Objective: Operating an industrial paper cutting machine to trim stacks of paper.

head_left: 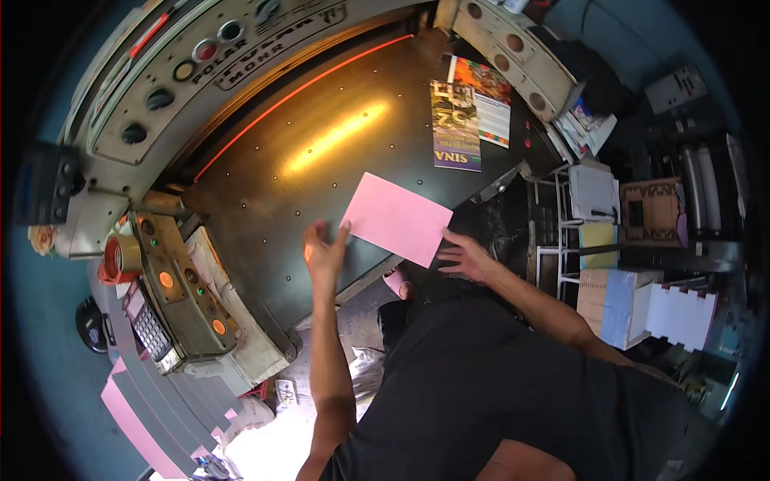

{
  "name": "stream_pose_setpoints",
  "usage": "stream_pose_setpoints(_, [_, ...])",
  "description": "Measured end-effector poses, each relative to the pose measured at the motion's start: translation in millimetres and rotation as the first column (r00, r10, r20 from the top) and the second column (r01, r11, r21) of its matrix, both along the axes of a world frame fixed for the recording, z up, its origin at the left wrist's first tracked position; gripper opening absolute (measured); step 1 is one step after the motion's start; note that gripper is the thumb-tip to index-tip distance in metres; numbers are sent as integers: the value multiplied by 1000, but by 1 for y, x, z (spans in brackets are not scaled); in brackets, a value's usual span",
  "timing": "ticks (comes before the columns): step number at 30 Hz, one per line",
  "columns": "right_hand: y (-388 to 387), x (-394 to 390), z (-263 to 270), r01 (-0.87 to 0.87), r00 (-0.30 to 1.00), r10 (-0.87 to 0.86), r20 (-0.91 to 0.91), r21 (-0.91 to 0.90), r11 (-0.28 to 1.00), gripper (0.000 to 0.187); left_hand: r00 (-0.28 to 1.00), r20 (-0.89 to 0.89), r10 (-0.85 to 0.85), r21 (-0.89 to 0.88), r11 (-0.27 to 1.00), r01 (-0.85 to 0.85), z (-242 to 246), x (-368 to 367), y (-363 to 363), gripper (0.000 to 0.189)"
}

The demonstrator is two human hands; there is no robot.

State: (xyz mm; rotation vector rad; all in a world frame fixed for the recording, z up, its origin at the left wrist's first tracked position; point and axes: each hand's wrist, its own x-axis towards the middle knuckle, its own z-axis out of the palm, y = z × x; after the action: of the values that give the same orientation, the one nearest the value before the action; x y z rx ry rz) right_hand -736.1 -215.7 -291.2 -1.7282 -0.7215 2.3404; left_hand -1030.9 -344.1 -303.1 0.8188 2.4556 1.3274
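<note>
A rectangle of pink paper or card [397, 219] lies at a slant over the front edge of the dark metal table [355, 156] of a Polar Mohr paper cutter. My left hand [326, 243] is at its left side, with the thumb at the lower left corner and the fingers spread away. At its right end my right hand [466, 255] touches the edge near the thumb, the other fingers apart below. Whether either hand grips the pink piece, or whether it is one sheet or a stack, I cannot tell. A red light line [301, 102] crosses the table's back.
Printed leaflets [456, 129] lie at the table's back right. The cutter's button panel [180, 282], a tape roll [125, 255] and a calculator [150, 327] stand left, above large stacks of pink and grey sheets [144, 421]. A white wire rack [559, 228] is at the right.
</note>
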Motion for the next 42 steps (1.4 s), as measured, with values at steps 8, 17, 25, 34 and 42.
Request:
stream_pose_setpoints(8, [1,-11,-12,-132,973,174,-148,260,957,65,766,529,-365,-195,827,528,14,-24,68,45])
stream_pose_setpoints(17, [39,150,53,-195,974,227,10,550,812,52,167,974,-153,68,901,428,46,155,48,66])
stream_pose_setpoints(25, [30,377,93,274,961,-210,-180,515,812,52,307,854,-421,32,631,775,112,348,178,93])
stream_pose_setpoints(34, [-29,671,217,608,542,-814,-211,767,206,60,-414,645,-642,424,-150,893,265,731,347,59])
stream_pose_setpoints(42, [-69,887,366,312,306,-946,-111,950,-11,57,-704,383,-597,467,-532,706,402,1055,358,47])
